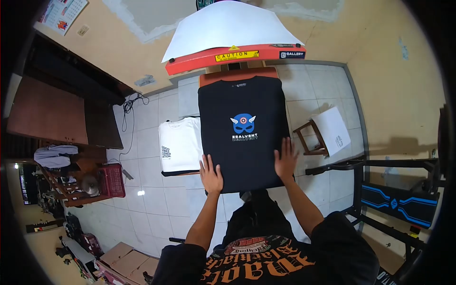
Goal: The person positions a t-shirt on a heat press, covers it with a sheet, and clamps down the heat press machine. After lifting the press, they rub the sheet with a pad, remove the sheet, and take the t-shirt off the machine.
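A black T-shirt point(242, 161) lies spread flat over the lower plate of a heat press, its collar at the far end. On its chest is a blue winged mask print point(243, 124) with white lettering below. My left hand point(211, 176) rests on the shirt's left edge near the hem, fingers outstretched. Across from it, my right hand point(286, 160) lies on the right edge, fingers spread. Neither hand grips the fabric. Beyond the collar stands the press's red upper part point(190, 62), raised, with a yellow caution label and a white sheet point(232, 26) over it.
Left of the press sits a white printed T-shirt point(181, 142) on something dark. To the right, a wooden stool point(311, 140) stands with a printed white sheet point(334, 129) on it. A black metal frame with a blue-striped pad point(399, 203) occupies the right side. A red crate point(113, 180) is at left.
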The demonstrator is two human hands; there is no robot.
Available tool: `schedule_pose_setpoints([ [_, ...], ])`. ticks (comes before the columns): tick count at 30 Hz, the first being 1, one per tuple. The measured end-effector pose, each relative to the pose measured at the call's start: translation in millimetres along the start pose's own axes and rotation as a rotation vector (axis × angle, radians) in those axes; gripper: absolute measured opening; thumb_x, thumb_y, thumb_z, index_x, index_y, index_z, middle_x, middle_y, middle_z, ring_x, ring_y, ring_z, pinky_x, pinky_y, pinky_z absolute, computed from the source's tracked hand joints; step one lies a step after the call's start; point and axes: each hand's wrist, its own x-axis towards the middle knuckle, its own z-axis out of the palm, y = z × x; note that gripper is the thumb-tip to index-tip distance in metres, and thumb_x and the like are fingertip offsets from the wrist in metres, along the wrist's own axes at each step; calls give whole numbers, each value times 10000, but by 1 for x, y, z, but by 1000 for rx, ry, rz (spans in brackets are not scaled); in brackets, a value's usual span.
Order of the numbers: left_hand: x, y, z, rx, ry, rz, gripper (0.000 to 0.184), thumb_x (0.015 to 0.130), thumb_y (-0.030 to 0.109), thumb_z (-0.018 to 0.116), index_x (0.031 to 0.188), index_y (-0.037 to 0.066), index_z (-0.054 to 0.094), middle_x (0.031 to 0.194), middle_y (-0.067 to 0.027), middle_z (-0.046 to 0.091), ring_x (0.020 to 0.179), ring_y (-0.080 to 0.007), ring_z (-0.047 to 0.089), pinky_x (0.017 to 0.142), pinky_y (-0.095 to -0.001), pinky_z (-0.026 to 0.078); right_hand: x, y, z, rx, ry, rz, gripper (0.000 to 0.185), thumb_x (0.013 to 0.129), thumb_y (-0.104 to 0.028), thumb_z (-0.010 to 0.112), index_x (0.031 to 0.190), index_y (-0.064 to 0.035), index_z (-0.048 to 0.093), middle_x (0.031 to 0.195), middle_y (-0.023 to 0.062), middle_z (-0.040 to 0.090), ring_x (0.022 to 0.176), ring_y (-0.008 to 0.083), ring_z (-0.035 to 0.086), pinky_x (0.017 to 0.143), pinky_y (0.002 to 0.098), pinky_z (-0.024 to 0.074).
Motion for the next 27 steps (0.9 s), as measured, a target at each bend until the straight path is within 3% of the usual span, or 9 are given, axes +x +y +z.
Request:
schedule_pose_setpoints([
  [3,-8,-60,27,-240,52,-261,641,1084,382,462,1596,14,343,1651,-225,334,1543,-406,276,1230,-543,274,-11,79,68,-80,-272,233,632,1095,-405,427,1575,0,362,1672,168,327,1564,382,248,1238,659,145],
  [5,0,-51,21,-204,180,-348,721,1062,402,502,1557,-95,336,1640,-265,336,1547,-410,271,1246,-544,226,2,70,41,-13,-12,369,618,1095,-366,437,1562,31,363,1660,201,332,1563,386,252,1233,665,151],
  [13,83,53,29,178,-68,187,652,1088,440,417,1658,159,272,1727,-126,212,1600,-329,161,1277,-563,89,64,-51,4,105,1,-218,674,1021,-371,577,1582,-52,381,1635,202,371,1524,403,328,1239,640,186],
  [17,80,10,8,139,57,31,667,1065,479,463,1638,165,331,1681,-151,329,1519,-361,367,1209,-508,330,79,-11,6,56,24,-44,659,1047,-446,513,1592,-94,392,1620,186,407,1516,397,344,1241,627,191],
  [19,81,-25,-1,-359,-280,-534,770,1062,650,358,1585,88,417,1536,-266,496,1354,-401,562,1041,-386,507,77,34,20,86,-80,98,654,1074,-485,439,1584,-78,396,1587,193,452,1500,408,362,1235,630,190],
  [20,75,-145,79,-782,-486,-734,914,1022,764,267,1547,43,470,1388,-225,643,1234,-352,647,1021,-392,511,75,61,35,115,-180,190,660,1090,-511,388,1577,-66,399,1565,198,481,1485,420,377,1228,634,192],
  [22,65,-132,46,-982,-451,-883,992,992,817,232,1507,16,512,1308,-153,701,1126,-278,685,921,-344,534,67,112,69,449,-348,489,687,1081,-545,390,1555,-49,422,1541,180,512,1457,405,406,1217,612,215],
  [25,72,-129,31,-1366,-502,-1069,994,955,822,396,1500,-5,481,1511,-186,521,1393,-326,485,1159,-457,370,66,130,47,1232,-653,943,721,1065,-584,420,1521,-27,460,1510,153,552,1418,380,445,1203,571,253],
  [27,88,-132,46,-1422,-622,-920,903,972,778,435,1465,28,536,1456,-147,565,1311,-305,536,1064,-442,433,74,122,29,1402,-784,880,715,1045,-579,485,1507,-34,480,1482,133,574,1402,353,462,1202,534,263],
])
